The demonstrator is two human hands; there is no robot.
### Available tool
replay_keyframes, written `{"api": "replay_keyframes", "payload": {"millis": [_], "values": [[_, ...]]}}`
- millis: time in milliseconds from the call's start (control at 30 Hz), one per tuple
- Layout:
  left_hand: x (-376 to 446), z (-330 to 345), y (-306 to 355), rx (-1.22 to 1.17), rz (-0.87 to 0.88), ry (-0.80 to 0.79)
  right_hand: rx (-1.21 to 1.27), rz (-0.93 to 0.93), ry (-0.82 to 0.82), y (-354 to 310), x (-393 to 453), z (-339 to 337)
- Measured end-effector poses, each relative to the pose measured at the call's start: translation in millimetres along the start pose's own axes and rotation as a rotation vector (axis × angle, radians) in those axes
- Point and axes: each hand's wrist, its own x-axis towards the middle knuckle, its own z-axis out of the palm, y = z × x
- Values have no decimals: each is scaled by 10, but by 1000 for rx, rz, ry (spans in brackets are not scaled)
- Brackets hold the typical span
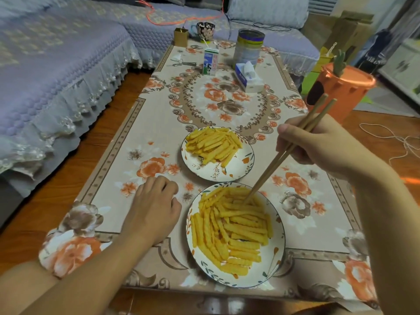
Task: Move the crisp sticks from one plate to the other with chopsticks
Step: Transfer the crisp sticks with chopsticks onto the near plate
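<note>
The right hand [318, 144] grips two long wooden chopsticks [284, 153], slanting from upper right down-left, tips among yellow crinkled crisp sticks [236, 226] on the near white floral plate [278, 253]. The left hand [154, 208] rests loosely curled on the flowered tablecloth [113, 178], holding nothing.

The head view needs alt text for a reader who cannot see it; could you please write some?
A person's right hand holds chopsticks with their tips in the crisp sticks on the near plate, while a far plate also holds sticks. The left hand rests on the floral tablecloth beside the near plate.
</note>
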Motion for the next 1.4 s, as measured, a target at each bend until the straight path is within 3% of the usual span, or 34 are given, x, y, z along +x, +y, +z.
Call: {"api": "replay_keyframes", "payload": {"millis": [133,233,433,600,700,933,1167,1267,1400], "values": [[5,-2,-5,2,7,8,13,5,-171,4,83,201],[7,10,-14,7,12,12,23,15,-130,43,133,200],[1,33,-15,1,18,24,288,52,139,59,219,92],[-1,21,-13,2,15,22,359,114,652,188,580,427],[1,24,-17,4,13,22,286,158,781,350,773,607],[10,23,-14,5,8,24,207,185,807,505,937,743],[17,30,-30,-1,10,21,386,139,827,383,794,504],[16,36,-38,1,13,28,431,38,727,203,607,296],[8,36,-23,-3,14,44,318,-40,471,-9,314,-21]]}}
